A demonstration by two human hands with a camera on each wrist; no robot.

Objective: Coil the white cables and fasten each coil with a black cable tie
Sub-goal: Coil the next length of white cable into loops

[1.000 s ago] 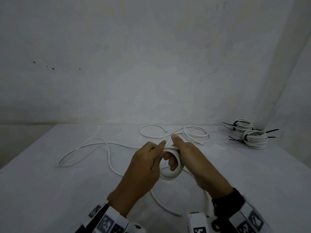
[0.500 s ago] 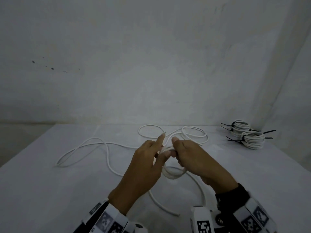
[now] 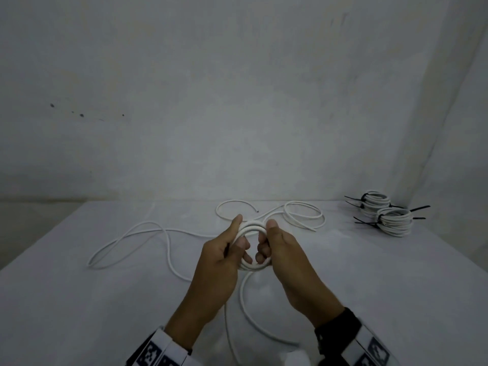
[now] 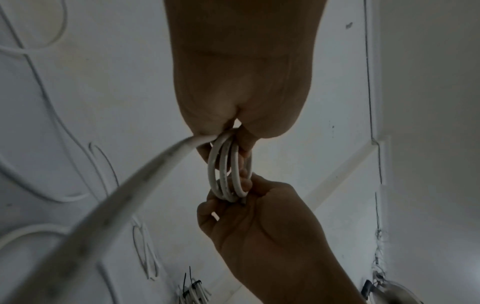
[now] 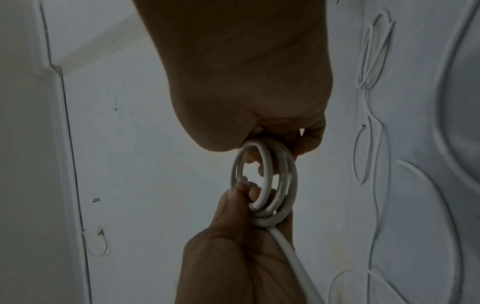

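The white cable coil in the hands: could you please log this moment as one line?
stage: coiling | left hand: grips coil | right hand: grips coil | loose cable: on table | tied coils: far right

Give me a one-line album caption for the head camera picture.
Left hand and right hand hold a small white cable coil above the table; two tied coils wait nearby.

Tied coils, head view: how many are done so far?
2. Both sit at the table's far right corner: one tied coil nearer the wall, the other tied coil just in front of it, touching. None seems hidden.
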